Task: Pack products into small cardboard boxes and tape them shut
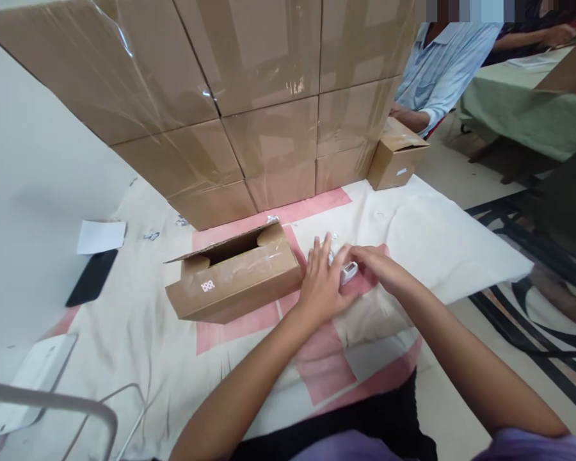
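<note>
A small white plastic device with a dark window on its end sits between my two hands, over the cloth. My left hand is on its left side with fingers spread and the thumb stretched out below it. The curled fingers of my right hand close on the device from behind; their tips are partly hidden. Just left of my left hand lies a long brown cardboard box, its top flap raised and a pink-and-white sticker on its side. The inside of the box is dark.
Stacked, taped cartons form a wall behind the box. A smaller carton stands at their right, near a person in a light blue shirt. A black tablet-like slab and white paper lie left on the cloth.
</note>
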Available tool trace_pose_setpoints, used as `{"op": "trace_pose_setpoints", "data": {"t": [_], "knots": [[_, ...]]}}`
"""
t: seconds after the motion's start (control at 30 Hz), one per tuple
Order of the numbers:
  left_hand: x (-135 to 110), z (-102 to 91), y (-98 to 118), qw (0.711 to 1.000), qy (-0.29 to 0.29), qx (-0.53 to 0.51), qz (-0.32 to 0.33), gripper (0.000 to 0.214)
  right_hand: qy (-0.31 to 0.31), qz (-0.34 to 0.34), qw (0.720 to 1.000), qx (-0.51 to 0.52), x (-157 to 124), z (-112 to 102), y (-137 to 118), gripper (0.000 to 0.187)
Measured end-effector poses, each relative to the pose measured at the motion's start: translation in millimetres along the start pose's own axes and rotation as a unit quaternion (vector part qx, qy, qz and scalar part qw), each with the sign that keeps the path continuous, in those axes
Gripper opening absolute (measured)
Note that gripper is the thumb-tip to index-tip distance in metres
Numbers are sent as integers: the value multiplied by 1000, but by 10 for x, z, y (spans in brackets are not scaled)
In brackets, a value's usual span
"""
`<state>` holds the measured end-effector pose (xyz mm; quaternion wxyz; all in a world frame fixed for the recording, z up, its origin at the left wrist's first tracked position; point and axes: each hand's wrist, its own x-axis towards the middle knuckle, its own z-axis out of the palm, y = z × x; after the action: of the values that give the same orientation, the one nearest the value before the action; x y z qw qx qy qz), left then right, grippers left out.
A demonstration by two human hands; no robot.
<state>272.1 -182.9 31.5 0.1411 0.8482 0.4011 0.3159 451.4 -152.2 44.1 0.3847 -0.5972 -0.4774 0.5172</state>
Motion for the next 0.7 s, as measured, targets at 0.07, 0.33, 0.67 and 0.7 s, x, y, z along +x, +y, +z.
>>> {"op": "trace_pose_setpoints", "data": {"t": [0.07,0.33,0.67,0.7], "knots": [[191,215,-178,998,-7,-31,-56,116,4,4,1000,17,-1,48,-15,29],[246,381,-342,995,40,-59,-74,120,78,-92,993,9,-208,129,-83,36],[241,383,-348,994,41,-62,-86,120,85,-38,995,44,-520,153,264,44],[236,384,-350,994,41,-63,-85,120,80,-35,995,52,-485,159,287,45]]}}
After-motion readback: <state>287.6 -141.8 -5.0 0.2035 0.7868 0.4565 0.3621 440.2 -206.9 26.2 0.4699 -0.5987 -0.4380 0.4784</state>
